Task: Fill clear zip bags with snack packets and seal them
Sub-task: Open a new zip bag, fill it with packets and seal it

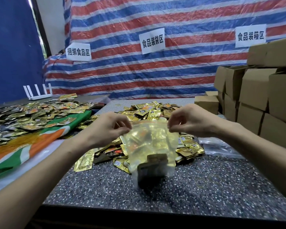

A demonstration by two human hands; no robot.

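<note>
A clear zip bag (151, 146) hangs above the speckled table (221, 184), held up by its top edge. My left hand (111, 126) pinches the left corner of the bag's mouth and my right hand (186, 120) pinches the right corner. Dark snack packets (153, 171) lie in the bottom of the bag. Behind the bag spreads a heap of gold snack packets (149, 113). Whether the zip is closed I cannot tell.
A second heap of gold packets (31, 113) covers a green, orange and white cloth (40, 139) on the left. Empty clear bags (221, 147) lie at the right. Cardboard boxes (257, 96) are stacked at the far right. A white router (38, 94) stands at the back left.
</note>
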